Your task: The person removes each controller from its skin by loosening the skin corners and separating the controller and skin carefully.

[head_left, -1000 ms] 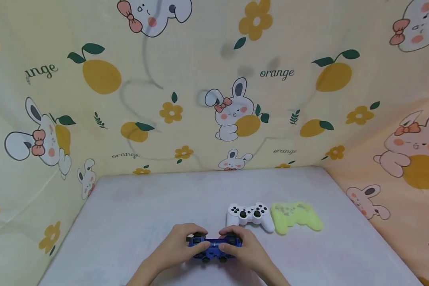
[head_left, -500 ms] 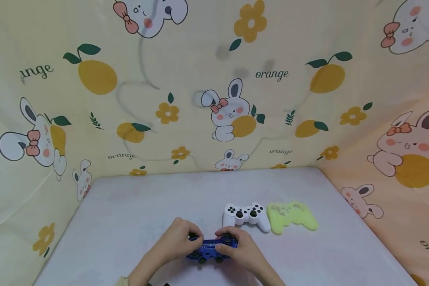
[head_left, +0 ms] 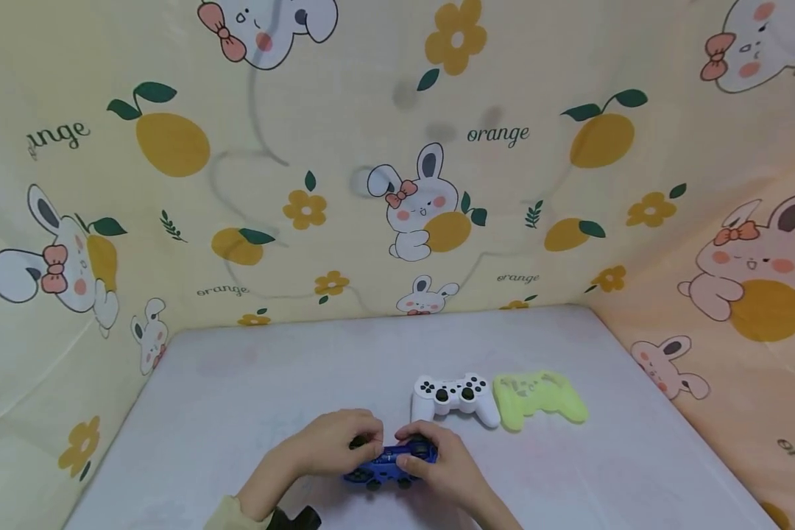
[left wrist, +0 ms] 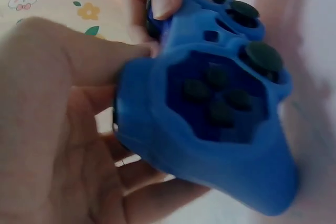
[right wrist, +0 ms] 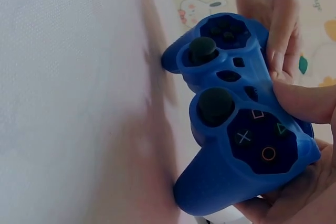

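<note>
A game controller (head_left: 387, 471) in a blue silicone cover (left wrist: 231, 156) is held upright-edged between both hands, low in the middle of the head view. My left hand (head_left: 336, 443) pinches its top edge near the shoulder on the direction-pad side, wrist bent and fingers reaching behind. My right hand (head_left: 447, 464) grips the other end, thumb on the top edge and fingers underneath. Openings in the cover show the direction pad (left wrist: 215, 95), the sticks (right wrist: 215, 106) and the symbol buttons (right wrist: 262, 137). The controller's back is hidden in both wrist views.
Beyond the hands, a white game controller (head_left: 456, 399) lies on the pale tabletop (head_left: 271, 368). Beside it on the right is a yellow-green silicone controller cover (head_left: 539, 399). Patterned cloth (head_left: 351, 272) closes off the back and sides. A black piece (head_left: 298, 518) sits by the left wrist.
The left thumb has left the middle of the top edge, and the left hand has lifted and turned at the wrist to pinch nearer its end. The right hand keeps its grip.
</note>
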`<action>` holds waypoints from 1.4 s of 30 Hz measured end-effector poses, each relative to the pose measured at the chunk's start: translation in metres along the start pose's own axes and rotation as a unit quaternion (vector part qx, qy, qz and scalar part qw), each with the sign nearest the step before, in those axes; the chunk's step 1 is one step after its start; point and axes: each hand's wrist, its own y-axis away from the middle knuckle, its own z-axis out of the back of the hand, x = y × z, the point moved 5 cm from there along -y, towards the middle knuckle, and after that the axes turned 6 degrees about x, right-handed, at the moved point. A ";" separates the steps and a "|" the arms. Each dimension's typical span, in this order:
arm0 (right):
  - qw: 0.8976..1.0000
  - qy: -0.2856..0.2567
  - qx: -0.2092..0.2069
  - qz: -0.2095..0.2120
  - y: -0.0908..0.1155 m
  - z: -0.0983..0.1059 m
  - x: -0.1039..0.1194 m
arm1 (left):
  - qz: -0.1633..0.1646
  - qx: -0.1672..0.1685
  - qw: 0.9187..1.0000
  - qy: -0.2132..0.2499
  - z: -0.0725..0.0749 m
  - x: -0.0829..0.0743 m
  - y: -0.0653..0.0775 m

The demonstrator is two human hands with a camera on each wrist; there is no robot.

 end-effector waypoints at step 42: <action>1.000 0.015 -0.008 0.004 0.002 -0.001 -0.005 | 0.122 -0.294 0.948 0.029 -0.014 -0.015 0.017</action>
